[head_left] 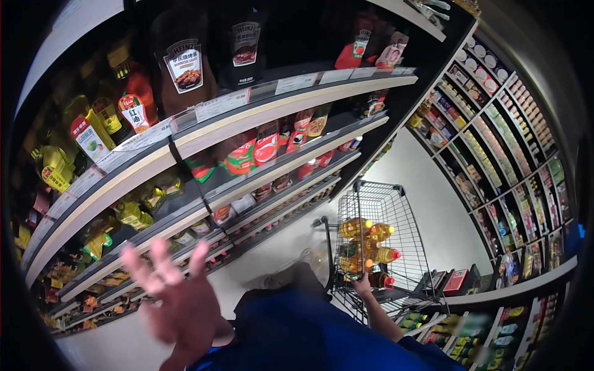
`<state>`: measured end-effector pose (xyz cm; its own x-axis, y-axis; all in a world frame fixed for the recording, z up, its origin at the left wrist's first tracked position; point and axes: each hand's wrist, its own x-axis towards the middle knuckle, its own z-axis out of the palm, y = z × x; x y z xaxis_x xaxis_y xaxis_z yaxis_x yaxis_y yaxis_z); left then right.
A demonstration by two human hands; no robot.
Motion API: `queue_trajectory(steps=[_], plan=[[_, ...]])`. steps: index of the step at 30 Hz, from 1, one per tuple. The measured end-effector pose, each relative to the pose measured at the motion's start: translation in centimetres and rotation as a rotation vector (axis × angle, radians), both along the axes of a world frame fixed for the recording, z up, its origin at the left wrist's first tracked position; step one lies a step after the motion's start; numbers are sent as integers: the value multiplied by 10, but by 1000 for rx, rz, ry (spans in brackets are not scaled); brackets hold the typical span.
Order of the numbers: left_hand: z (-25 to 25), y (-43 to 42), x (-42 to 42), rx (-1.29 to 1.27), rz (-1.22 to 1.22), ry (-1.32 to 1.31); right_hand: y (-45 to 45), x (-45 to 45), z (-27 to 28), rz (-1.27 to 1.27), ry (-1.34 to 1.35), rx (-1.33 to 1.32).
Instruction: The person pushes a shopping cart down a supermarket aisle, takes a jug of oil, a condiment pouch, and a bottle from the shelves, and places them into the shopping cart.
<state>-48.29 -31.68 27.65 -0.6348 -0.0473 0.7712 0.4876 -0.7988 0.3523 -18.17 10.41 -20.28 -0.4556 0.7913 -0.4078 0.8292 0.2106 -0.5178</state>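
Note:
My left hand (176, 297) is raised at the lower left, fingers spread, a little blurred, with nothing in it. It is in front of the lower shelves, apart from the goods. My right hand (362, 284) is closed on the near edge of a black wire shopping cart (411, 232); the exact grip is partly hidden. Inside the cart lie several bottles of golden oil (354, 227) with yellow, orange and red caps. A darker bottle with a red cap (385, 282) lies close to my right hand.
On the left shelf (291, 102) stand a barbecue sauce bottle (185, 71), a red oil bottle (137, 102), yellow-green bottles (57, 168) and red pouches (266, 145). Stocked shelving (495, 136) curves along the right. Pale floor (405, 161) runs between them. A red box (456, 281) sits beyond the cart.

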Motion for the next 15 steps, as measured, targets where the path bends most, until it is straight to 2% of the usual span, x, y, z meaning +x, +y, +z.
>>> queue_trajectory(steps=[1, 3, 6, 7, 9, 11, 15], plan=[[18, -4, 1, -6, -53, 54, 7, 7, -17, 18, 63, 4], [51, -10, 0, -21, -150, 162, -2, -1, 7, -7, 6, -31], [41, -24, 1, -21, -181, 289, -6, -8, 18, -6, -11, -8], [45, -31, 4, -112, -180, 277, -5, -8, 14, -9, -32, 28], [52, -29, 6, -19, -311, 210, 4, 3, -14, -2, -24, 73], [57, -24, 0, 59, -407, 173, 0, -2, -3, -28, -69, 44], [58, -21, 2, 67, -410, 248, -3, -9, 14, -4, -92, -4]])
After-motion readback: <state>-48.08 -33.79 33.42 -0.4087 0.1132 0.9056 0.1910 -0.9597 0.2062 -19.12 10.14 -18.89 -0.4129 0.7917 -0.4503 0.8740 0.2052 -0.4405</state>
